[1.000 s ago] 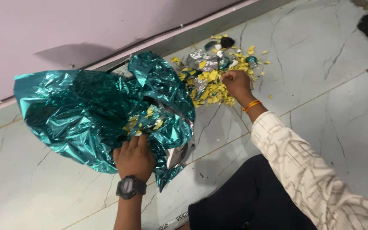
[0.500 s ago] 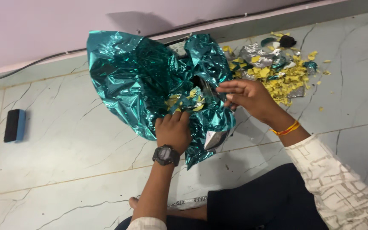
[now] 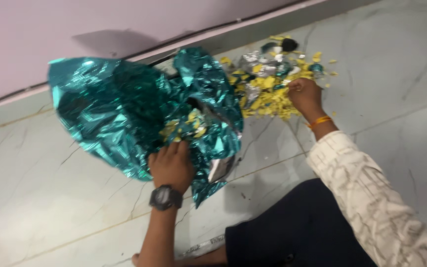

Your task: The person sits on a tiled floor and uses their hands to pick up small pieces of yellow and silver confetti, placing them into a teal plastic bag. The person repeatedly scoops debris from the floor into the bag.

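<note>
My left hand (image 3: pixel 172 164) is clenched on the crumpled teal metallic foil sheet (image 3: pixel 124 111), pinning its near edge against the pale marble-patterned floor tiles (image 3: pixel 65 198). The foil lies bunched on the floor close to the wall, its hollow open toward me, with a few yellow paper scraps (image 3: pixel 189 126) caught in the folds just above my knuckles. A dark wristwatch (image 3: pixel 166 198) sits on that wrist.

My right hand (image 3: pixel 305 96) is out to the right, fingers curled down into the heap of yellow scraps mixed with silver foil bits (image 3: pixel 265 81), which lies on the floor just beside the foil sheet's right edge. The fingers look closed on some scraps, though blur keeps me from telling exactly what they pinch. An orange thread band (image 3: pixel 320 121) circles that wrist above a cream patterned sleeve (image 3: pixel 366 193). A dark cable (image 3: pixel 144 52) runs along the foot of the lilac wall (image 3: pixel 75 24).
</note>
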